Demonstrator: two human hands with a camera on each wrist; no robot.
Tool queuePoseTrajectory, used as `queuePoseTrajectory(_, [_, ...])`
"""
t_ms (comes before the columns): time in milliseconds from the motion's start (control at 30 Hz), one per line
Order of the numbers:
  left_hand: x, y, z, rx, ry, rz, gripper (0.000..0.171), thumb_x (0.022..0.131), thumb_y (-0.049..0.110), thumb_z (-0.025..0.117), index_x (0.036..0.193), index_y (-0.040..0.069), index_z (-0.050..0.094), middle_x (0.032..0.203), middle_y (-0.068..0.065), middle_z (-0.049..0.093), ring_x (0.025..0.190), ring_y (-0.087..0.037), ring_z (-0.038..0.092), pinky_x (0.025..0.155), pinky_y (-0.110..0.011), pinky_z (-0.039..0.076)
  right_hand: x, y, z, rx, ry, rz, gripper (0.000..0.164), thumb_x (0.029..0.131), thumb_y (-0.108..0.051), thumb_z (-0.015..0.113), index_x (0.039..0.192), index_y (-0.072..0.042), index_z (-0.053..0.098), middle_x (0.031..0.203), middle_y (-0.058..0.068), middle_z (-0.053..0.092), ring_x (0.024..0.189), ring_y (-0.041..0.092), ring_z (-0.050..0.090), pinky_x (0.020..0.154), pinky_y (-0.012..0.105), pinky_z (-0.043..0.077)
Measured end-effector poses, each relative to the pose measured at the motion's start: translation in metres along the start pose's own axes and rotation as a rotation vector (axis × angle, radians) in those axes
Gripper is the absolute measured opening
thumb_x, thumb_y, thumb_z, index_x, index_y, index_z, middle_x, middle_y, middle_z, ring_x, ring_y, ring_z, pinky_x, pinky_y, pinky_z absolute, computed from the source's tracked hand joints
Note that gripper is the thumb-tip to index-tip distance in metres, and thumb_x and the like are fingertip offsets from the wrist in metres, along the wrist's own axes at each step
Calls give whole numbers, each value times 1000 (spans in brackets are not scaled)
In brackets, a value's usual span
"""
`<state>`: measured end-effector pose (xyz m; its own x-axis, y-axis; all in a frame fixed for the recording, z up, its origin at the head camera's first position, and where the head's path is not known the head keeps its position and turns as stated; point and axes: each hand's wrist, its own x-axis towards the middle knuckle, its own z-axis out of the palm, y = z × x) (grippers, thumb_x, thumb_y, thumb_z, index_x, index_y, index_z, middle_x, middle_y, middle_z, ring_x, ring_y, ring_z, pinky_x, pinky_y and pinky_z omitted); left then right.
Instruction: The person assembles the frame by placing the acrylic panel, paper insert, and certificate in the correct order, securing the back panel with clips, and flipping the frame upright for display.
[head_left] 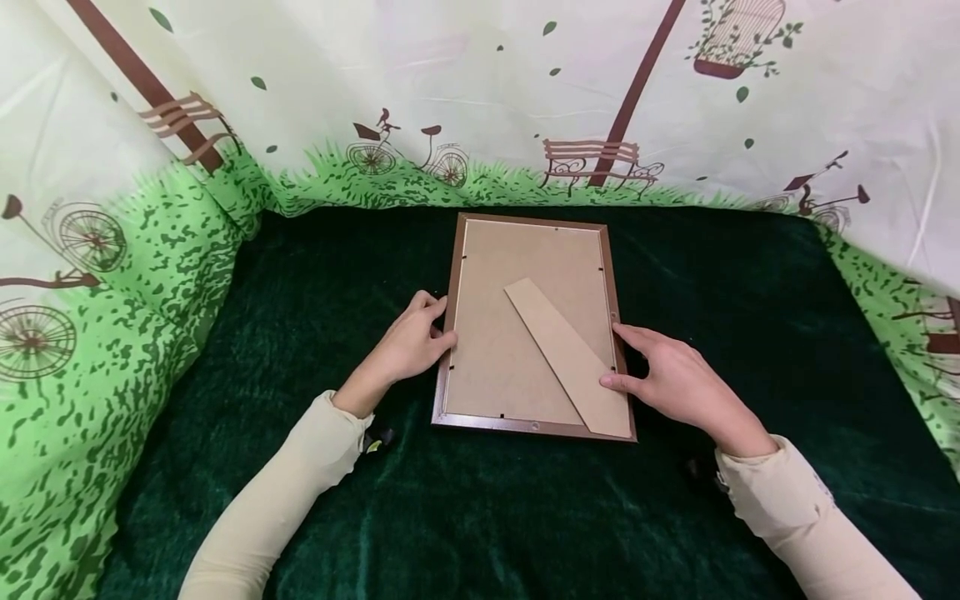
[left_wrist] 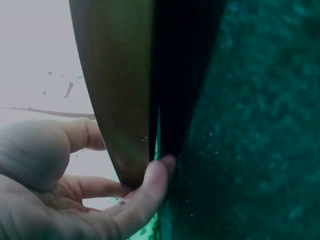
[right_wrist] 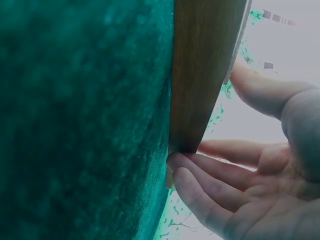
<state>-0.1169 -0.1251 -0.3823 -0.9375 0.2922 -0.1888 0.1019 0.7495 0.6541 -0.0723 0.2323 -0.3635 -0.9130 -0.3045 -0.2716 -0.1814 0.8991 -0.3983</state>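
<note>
A brown picture frame (head_left: 534, 426) lies back side up on the dark green cloth. Across its tan backing board (head_left: 487, 333) runs a slanted easel stand (head_left: 562, 354), whose wide end reaches the lower right corner. My left hand (head_left: 414, 340) grips the left edge, thumb over the top. In the left wrist view a fingertip (left_wrist: 167, 165) reaches under that edge, where a dark gap shows above the cloth. On the opposite side my right hand (head_left: 678, 379) holds the right edge, its thumb on the stand and its fingertips (right_wrist: 175, 161) low against the frame's side.
Dark green velvety cloth (head_left: 495, 525) covers the surface under the frame. Behind and along both sides hangs a white curtain (head_left: 480, 75) printed with bicycles, benches and green grass. Small dark tabs (head_left: 502, 416) line the frame's inner border.
</note>
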Motion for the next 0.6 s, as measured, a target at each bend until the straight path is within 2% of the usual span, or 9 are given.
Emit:
queuePoseTrajectory(167, [1, -1, -2, -99, -7, -30, 64, 95, 15, 62, 151, -2, 36, 129, -20, 47, 89, -22, 66, 69, -26, 53, 0, 0, 0, 8, -3, -1, 88, 90, -57, 65, 156, -9, 33, 155, 26, 38, 139, 46, 41, 108, 65, 36])
queuePoseTrajectory(333, [2, -3, -8, -253, -94, -104, 66, 97, 19, 62, 156, 10, 31, 132, -20, 52, 87, -20, 67, 75, -30, 53, 1, -1, -1, 16, -4, 1, 88, 90, -59, 64, 155, -8, 33, 155, 26, 37, 140, 45, 41, 109, 64, 36])
queuePoseTrajectory(433, [2, -4, -11, -333, -148, -139, 70, 97, 21, 64, 157, 16, 28, 135, -16, 54, 91, -20, 64, 83, -33, 54, 1, -1, -1, 21, -8, 4, 88, 90, -61, 62, 156, -8, 33, 156, 26, 37, 140, 45, 40, 110, 64, 35])
queuePoseTrajectory(533, [2, -5, -14, -453, -183, -129, 75, 95, 16, 67, 158, 15, 26, 138, -16, 51, 95, -20, 65, 88, -37, 57, 0, -2, 0, 21, 6, -8, 86, 92, -62, 58, 155, -8, 34, 157, 26, 35, 142, 46, 36, 111, 65, 32])
queuePoseTrajectory(600, [2, -4, -15, -538, -194, -114, 78, 94, 12, 68, 158, 13, 25, 139, -17, 48, 97, -19, 66, 88, -39, 59, -1, -4, 2, 19, 49, -36, 82, 93, -60, 58, 153, -7, 38, 158, 24, 32, 143, 45, 31, 111, 66, 29])
